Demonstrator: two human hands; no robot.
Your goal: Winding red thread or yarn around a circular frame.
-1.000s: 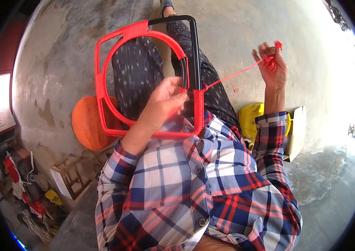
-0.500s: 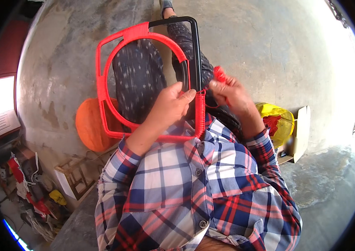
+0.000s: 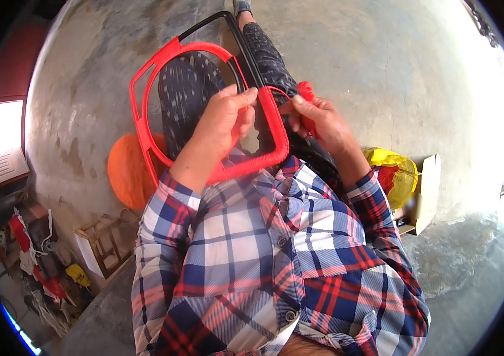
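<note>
Over my lap rests a rounded square frame with a ring inside it. Red cord is wound tightly round most of both; the far right corner and part of the ring are bare black. My left hand is closed on the frame's right side, thumb on the edge where the red winding ends. Just right of the frame, my right hand is closed round a small bundle of red cord. A strand of cord loops from the frame's side to this hand.
An orange round object is on the floor at the left, beside a small wooden frame. To the right stand a yellow bag with red stuff inside and an open cardboard box. Mixed scraps lie at the lower left.
The frame has tilted, its far end swinging left and away from me. My left hand moved up and left with it. My right hand came a little left and the cord loop moved higher.
</note>
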